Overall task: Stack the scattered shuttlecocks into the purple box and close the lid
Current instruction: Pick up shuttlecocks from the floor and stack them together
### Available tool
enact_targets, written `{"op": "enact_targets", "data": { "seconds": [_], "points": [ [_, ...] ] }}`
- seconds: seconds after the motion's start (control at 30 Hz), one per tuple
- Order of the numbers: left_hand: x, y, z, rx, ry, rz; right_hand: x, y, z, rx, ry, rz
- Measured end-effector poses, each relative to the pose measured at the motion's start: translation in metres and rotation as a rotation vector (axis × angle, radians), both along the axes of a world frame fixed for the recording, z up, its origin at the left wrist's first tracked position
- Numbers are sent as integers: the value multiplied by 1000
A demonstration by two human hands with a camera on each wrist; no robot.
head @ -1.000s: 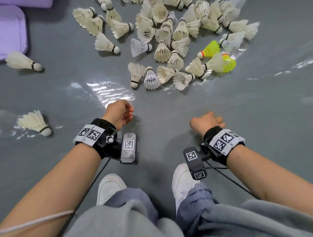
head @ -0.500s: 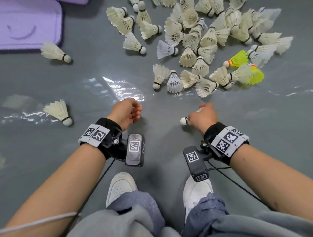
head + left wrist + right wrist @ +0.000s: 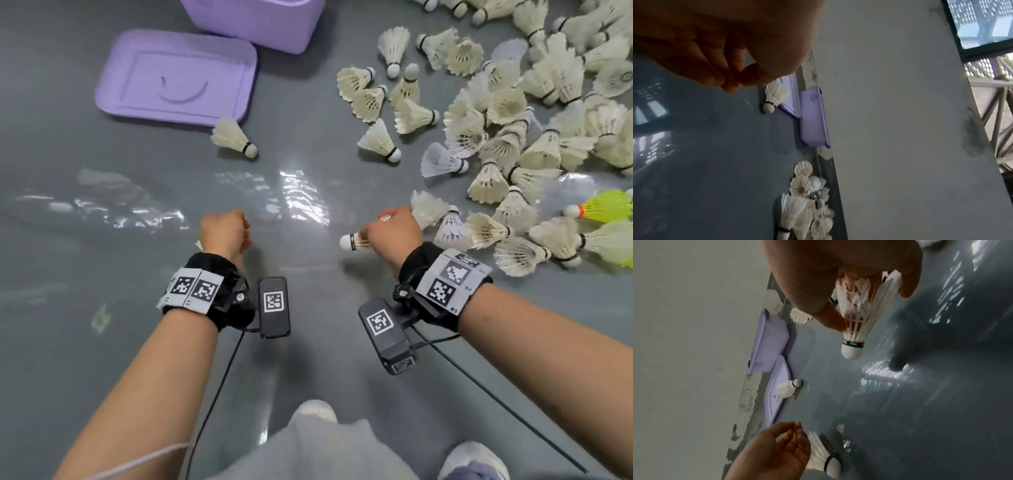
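My right hand (image 3: 387,222) pinches a white feather shuttlecock (image 3: 857,331) by its skirt, cork (image 3: 347,241) pointing left, a little above the grey floor. My left hand (image 3: 236,226) hovers beside it with loosely curled fingers (image 3: 795,434) and holds nothing. Another shuttlecock (image 3: 822,456) lies on the floor just under the left hand. The purple box (image 3: 257,20) stands at the top, with its lid (image 3: 178,78) lying flat beside it to the left. One loose shuttlecock (image 3: 234,138) lies at the lid's near corner. A big pile of shuttlecocks (image 3: 507,137) spreads at the right.
Two yellow shuttlecocks (image 3: 606,205) lie at the pile's right edge. A grey wall (image 3: 900,113) rises right behind the box. My knees and white shoes (image 3: 315,411) are at the bottom. Glossy floor (image 3: 102,308) stretches left of the hands.
My right hand has lifted a shuttlecock from the pile's near edge and holds it. The view has swung left, bringing the purple lid and box into sight. The left hand stays curled and empty.
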State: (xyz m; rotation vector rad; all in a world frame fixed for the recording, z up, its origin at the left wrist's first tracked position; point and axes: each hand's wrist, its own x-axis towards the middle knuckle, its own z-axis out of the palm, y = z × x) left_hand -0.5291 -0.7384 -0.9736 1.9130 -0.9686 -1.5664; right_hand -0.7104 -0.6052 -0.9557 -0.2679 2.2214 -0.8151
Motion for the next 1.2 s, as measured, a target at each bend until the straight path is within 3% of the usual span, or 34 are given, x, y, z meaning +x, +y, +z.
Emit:
{"op": "enact_targets", "data": {
  "seconds": [0.13, 0.23, 0.33, 0.47, 0.67, 0.83, 0.97, 1.2],
  "points": [
    [12, -14, 1, -156, -213, -15, 20, -21, -2, -1, -55, 25],
    [24, -15, 5, -263, -585, -122, 27, -38, 0, -13, -52, 14],
    [28, -8, 9, -83, -813, -282, 30, -52, 4, -26, -45, 15],
    [40, -8, -7, 214, -716, -344, 31, -60, 13, -29, -18, 23],
    [30, -14, -16, 38, -381, -317, 17, -60, 28, -52, 32, 80],
    [0, -12, 24, -116, -1, -653, 6, -69, 44, -301, 22, 146],
    [-23, -12, 39, -166, 36, -845, 0, -75, 40, -413, -17, 235],
    [-53, -6, 52, -105, 18, -887, -16, -69, 31, -423, -90, 473]
  ]
}}
